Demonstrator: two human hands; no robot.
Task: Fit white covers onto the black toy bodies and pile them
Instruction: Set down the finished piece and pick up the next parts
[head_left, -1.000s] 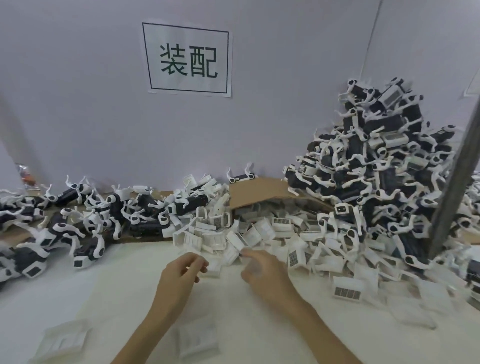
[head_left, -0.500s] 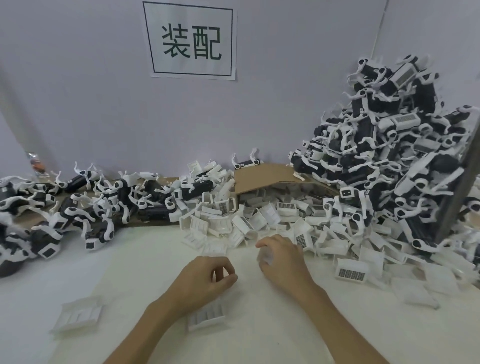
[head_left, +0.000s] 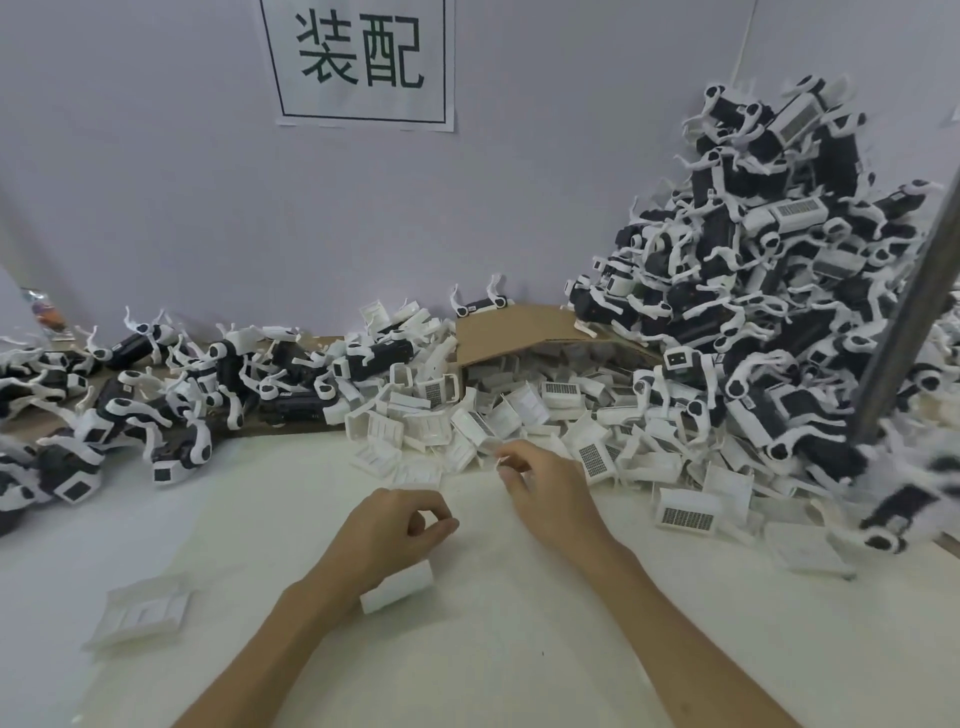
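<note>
Pale wall (head_left: 156, 182) backs a white table (head_left: 493, 649) and carries a paper sign (head_left: 363, 62); an open cardboard box (head_left: 519, 332) lies at the centre of the table's back edge, with loose white covers (head_left: 524, 410) spilling from it toward the near edge; black toy bodies (head_left: 387, 356) with white legs lie scattered along the back left; a tall pile of toys (head_left: 753, 270) fills the back right corner, behind a grey pole (head_left: 909, 312). Left hand (head_left: 395, 535): fingers curled, thumb tip against forefinger, nothing visible between them; one white cover (head_left: 397, 590) lies on the table just beneath its wrist; a second cover (head_left: 143, 613) lies well apart, toward the left edge. Right hand (head_left: 545, 499): fingers curled at the near fringe of the loose covers; blur prevents telling whether it grips one.
</note>
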